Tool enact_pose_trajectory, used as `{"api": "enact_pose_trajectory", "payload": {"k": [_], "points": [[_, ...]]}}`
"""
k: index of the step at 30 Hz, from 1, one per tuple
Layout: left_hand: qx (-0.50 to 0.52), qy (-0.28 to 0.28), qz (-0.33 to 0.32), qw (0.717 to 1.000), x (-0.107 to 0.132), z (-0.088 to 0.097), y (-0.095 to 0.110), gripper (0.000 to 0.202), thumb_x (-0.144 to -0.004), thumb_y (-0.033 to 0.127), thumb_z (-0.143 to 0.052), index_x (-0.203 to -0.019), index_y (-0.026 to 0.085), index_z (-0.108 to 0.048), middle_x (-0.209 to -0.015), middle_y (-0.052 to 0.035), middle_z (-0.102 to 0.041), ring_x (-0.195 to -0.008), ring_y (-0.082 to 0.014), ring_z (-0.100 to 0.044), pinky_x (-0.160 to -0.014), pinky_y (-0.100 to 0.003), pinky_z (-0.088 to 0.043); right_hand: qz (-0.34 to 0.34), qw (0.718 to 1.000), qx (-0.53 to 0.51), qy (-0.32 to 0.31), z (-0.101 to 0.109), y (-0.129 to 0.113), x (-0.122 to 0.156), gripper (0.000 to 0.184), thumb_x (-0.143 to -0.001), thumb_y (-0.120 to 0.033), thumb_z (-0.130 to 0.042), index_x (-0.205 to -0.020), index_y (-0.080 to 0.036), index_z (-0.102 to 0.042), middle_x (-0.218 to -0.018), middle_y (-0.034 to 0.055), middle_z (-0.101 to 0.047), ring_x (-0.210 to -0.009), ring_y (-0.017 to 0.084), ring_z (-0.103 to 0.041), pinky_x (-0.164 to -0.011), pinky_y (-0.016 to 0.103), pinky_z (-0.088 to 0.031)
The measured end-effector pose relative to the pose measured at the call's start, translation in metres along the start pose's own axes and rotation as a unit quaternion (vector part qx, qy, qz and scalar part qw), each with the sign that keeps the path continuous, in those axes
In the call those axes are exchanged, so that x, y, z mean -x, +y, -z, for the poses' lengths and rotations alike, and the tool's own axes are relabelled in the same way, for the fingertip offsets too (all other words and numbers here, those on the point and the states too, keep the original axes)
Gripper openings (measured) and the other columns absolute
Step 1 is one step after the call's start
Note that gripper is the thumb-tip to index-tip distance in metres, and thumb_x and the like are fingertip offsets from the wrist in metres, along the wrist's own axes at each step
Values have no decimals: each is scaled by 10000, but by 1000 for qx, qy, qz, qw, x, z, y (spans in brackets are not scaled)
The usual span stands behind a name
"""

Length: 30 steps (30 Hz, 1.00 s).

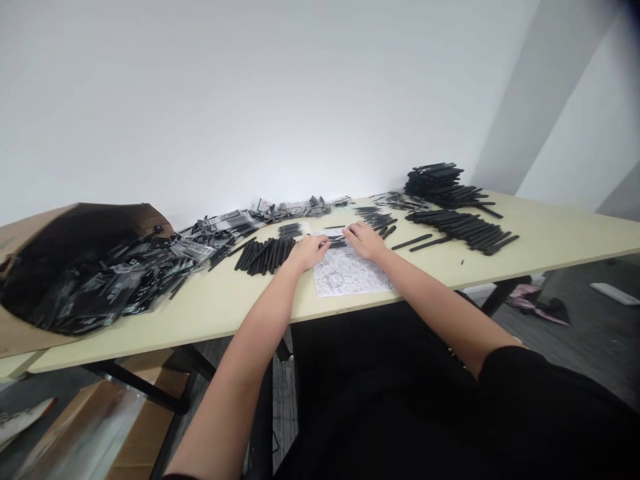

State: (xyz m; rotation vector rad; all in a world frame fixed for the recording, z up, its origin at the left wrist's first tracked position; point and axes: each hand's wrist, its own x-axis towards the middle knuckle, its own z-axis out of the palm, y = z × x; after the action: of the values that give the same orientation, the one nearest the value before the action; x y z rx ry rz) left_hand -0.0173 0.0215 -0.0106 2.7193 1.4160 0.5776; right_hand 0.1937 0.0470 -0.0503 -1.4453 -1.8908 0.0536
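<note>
Nearest the camera, two bare forearms reach forward over the front edge of the pale table [210, 313], and between them lies a printed sheet [350, 273] covered in fine line drawing, its near edge almost flush with the table edge. At the far end of that sheet the left hand [307, 252] and the right hand [364, 240] meet over a small bundle of black pens [336, 241]; the fingertips of both point inward and seem to pinch the bundle from either side, though the frame is too small to tell how many fingers close on it or whether any are spread. To do this well, I judge that the pens should be held level and squared at both ends before they are lifted, with even pressure from each side so none slides out. Just left of the left hand sits a loose row of black pens [265, 255], and right of the right hand a few single pens [413, 241] lie apart. Farther left, packaged pens in clear sleeves [125, 273] spill from an open cardboard box [30, 233]. Farther right, a long spread of pens [467, 230] lies before a stacked heap [440, 180] against the white wall [250, 100].
</note>
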Motion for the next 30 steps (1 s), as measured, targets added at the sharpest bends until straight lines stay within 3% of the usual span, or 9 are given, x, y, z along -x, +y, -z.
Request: {"api": "enact_pose_trajectory", "payload": {"k": [30], "points": [[-43, 15, -2, 999, -7, -5, 6, 387, -1000, 433, -348, -1023, 227, -676, -906, -80, -716, -856, -227, -672, -719, -279, -474, 5, 998, 4, 61, 2, 7, -2, 395, -972, -463, -375, -942, -209, -676, -1035, 112, -605, -1040, 258, -564, -962, 382, -428]]}}
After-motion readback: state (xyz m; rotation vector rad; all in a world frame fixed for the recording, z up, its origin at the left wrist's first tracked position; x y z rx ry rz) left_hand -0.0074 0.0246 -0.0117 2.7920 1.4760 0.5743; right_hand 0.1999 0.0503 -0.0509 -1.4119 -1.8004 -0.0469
